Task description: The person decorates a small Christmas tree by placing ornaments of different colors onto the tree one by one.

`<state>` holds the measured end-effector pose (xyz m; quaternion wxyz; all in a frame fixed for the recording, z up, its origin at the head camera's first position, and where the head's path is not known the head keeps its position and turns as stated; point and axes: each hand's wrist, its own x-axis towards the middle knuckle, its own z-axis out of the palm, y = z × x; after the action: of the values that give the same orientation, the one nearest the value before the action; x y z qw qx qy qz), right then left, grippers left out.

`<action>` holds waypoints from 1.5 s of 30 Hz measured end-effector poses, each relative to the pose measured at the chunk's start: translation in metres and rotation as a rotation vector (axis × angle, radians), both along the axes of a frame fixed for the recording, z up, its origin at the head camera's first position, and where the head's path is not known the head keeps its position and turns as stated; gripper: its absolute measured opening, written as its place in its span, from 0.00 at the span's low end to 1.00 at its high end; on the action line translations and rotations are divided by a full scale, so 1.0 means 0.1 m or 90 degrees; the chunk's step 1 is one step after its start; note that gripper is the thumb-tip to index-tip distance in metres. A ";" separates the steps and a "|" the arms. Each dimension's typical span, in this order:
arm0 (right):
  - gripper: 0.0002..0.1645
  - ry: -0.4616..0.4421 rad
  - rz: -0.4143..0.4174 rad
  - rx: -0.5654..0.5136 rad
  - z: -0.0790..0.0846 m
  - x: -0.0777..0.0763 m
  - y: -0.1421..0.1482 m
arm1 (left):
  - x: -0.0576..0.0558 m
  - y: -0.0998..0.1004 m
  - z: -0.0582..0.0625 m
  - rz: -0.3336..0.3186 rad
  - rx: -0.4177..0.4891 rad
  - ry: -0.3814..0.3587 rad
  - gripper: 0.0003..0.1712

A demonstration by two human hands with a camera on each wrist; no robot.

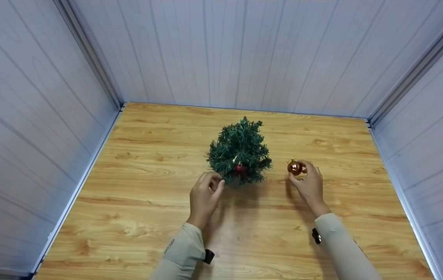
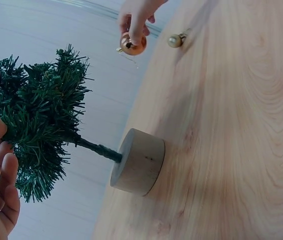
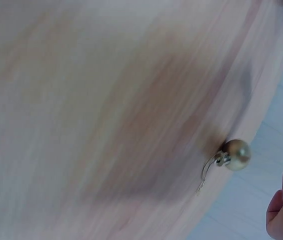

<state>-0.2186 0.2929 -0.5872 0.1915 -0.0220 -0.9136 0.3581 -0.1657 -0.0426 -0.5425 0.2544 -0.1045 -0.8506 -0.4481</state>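
A small artificial Christmas tree (image 1: 241,142) stands upright mid-table on a round wooden base (image 2: 140,162). On its near side hangs a red bauble (image 1: 240,168). My left hand (image 1: 204,196) is at the tree's lower left, its curled fingers and thumb pinching a branch tip. To the right of the tree, my right hand (image 1: 310,188) holds a shiny copper bauble (image 1: 294,167) between thumb and fingers, above the table. A thin gold loop hangs from that bauble in the left wrist view. The right wrist view catches only the bauble's edge.
A smaller gold bauble (image 2: 174,41) with a wire hook lies on the wooden table (image 1: 136,217), near my right hand. White panelled walls (image 1: 221,54) enclose the table at the back and both sides.
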 end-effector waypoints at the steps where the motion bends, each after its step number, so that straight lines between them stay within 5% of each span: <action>1: 0.32 0.011 0.003 -0.003 0.00 0.01 -0.01 | 0.00 0.00 0.00 0.000 -0.002 -0.001 0.05; 9: 0.31 0.050 0.005 -0.043 0.01 0.07 -0.06 | 0.00 0.00 0.00 0.001 -0.007 -0.004 0.05; 32: 0.32 -0.028 -0.023 -0.235 0.04 0.45 -0.23 | -0.02 -0.02 -0.03 -0.004 0.001 -0.006 0.04; 45: 0.32 -0.028 -0.004 -0.208 0.04 0.66 -0.35 | -0.04 -0.04 -0.01 0.011 -0.003 -0.005 0.05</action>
<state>-0.1530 0.2581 -0.5827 0.1662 -0.0634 -0.8471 0.5008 -0.1693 -0.0465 -0.5440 0.2543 -0.0960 -0.8537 -0.4442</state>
